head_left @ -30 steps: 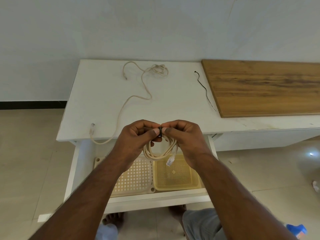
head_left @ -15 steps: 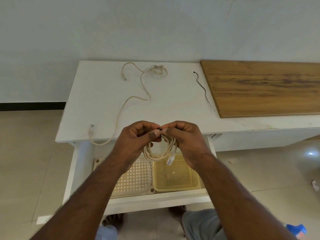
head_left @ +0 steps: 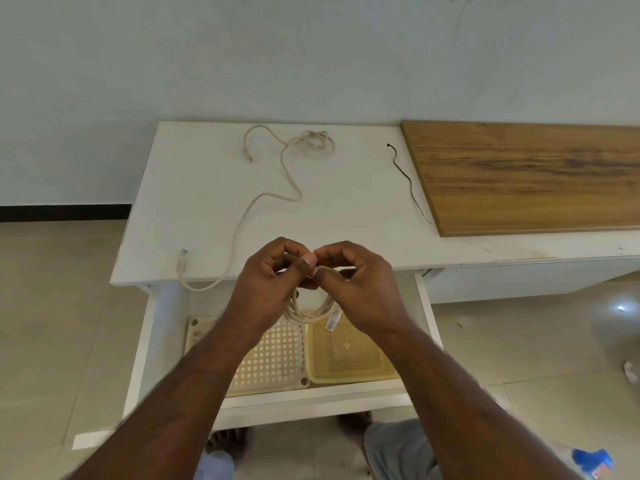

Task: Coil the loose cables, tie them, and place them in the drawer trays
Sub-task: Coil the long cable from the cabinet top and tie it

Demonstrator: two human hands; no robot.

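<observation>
A loose cream cable trails across the white surface, its plug end near the front left edge. Over the open drawer, the left hand and right hand meet thumb to thumb, both pinching the top of a coiled cream cable whose clear plug dangles above the trays. Below sit a cream tray and, just beside it, a yellow tray. A thin black tie lies beside a wooden board.
</observation>
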